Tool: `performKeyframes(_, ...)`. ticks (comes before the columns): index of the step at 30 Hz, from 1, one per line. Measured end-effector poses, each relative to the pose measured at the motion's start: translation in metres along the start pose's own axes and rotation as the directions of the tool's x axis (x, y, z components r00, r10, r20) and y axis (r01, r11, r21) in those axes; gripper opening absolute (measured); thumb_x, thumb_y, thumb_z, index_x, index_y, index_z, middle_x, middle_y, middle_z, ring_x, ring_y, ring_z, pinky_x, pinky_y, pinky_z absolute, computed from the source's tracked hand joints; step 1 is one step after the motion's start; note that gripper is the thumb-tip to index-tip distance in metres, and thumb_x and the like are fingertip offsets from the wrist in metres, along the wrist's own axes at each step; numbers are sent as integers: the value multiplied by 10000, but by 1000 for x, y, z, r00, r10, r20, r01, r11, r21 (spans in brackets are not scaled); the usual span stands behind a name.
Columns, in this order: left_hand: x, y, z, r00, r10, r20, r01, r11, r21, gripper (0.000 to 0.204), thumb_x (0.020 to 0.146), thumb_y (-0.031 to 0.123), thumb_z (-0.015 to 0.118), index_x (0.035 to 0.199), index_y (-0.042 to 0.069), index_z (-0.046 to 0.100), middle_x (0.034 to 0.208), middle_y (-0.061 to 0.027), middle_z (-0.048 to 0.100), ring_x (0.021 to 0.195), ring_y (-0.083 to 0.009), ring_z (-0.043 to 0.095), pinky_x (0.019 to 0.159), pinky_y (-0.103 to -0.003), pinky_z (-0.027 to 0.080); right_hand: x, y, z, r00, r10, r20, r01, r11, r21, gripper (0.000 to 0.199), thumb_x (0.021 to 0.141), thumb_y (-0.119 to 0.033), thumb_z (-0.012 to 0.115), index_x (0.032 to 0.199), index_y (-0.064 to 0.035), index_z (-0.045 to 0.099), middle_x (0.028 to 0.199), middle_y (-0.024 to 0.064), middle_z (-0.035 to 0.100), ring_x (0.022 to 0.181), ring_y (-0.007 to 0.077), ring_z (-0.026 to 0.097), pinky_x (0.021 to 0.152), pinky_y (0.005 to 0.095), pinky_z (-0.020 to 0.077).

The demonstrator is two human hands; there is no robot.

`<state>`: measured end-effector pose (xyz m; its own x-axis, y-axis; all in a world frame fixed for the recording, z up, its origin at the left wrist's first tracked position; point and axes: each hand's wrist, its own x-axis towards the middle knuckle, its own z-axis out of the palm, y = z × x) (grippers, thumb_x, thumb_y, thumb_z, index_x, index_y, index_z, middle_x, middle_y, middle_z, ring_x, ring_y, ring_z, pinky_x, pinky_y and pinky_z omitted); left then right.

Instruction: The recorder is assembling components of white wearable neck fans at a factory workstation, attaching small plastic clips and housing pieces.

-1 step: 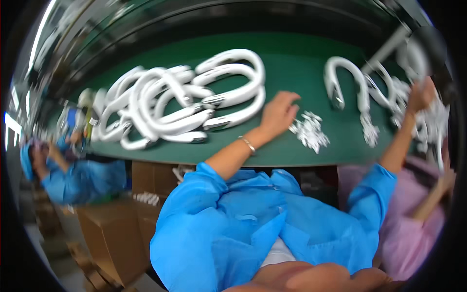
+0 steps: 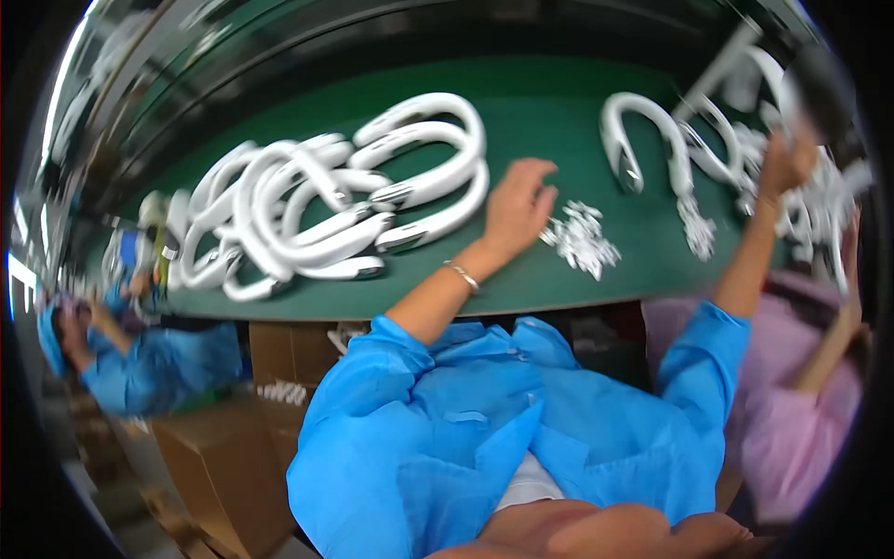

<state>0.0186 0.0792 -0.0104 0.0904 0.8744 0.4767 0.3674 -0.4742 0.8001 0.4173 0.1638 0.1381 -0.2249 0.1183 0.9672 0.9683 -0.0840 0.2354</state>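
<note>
Two hands work the green surface [image 2: 559, 102] — our left hand [image 2: 518, 207], grip open and empty, hovers between stacked white U-shaped plastic housings [image 2: 410, 186] and small white clips [image 2: 582, 238], which look light, stiff, slippery — best pinched mid-arc — while our blurred right hand [image 2: 787, 163] grip we cannot tell.

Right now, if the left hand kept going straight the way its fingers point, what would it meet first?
The left hand points up across the green table. Bare green surface lies ahead, so the way looks free. The stacked white U-shaped bands lie just to its left and the small white parts to its right; depth is uncertain.
</note>
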Motion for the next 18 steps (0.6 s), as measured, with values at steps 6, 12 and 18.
performKeyframes(6, 39, 43, -28, 952, 258, -166, -251, 966, 60, 523, 785, 119, 669, 1254, 31, 453, 1224, -161, 471, 1034, -252, 539, 769, -331, 503, 18, -133, -108, 767, 441, 465, -641, 539, 546, 384, 744, 0, 606, 1118, -77, 650, 981, 40, 650, 829, 116, 593, 749, 240, 464)
performKeyframes(12, 56, 49, -35, 981, 181, 65, -181, 983, 2, 630, 800, 184, 672, 1345, 48, 387, 1060, -122, 568, 862, -230, 600, 735, -306, 493, 12, -184, -129, 368, 112, 923, -910, -162, 382, 379, 770, -40, 657, 1147, -24, 625, 991, 46, 638, 833, 82, 574, 745, 201, 448)
performKeyframes(18, 22, 32, -51, 817, -385, 428, 575, 504, -644, 575, 887, 105, 533, 1411, 133, 298, 995, -137, 570, 821, -220, 634, 651, -356, 572, -134, -160, -75, 344, -103, 933, -917, 179, 358, 279, 904, -167, 497, 1077, 24, 603, 992, 54, 633, 892, 134, 600, 775, 271, 471)
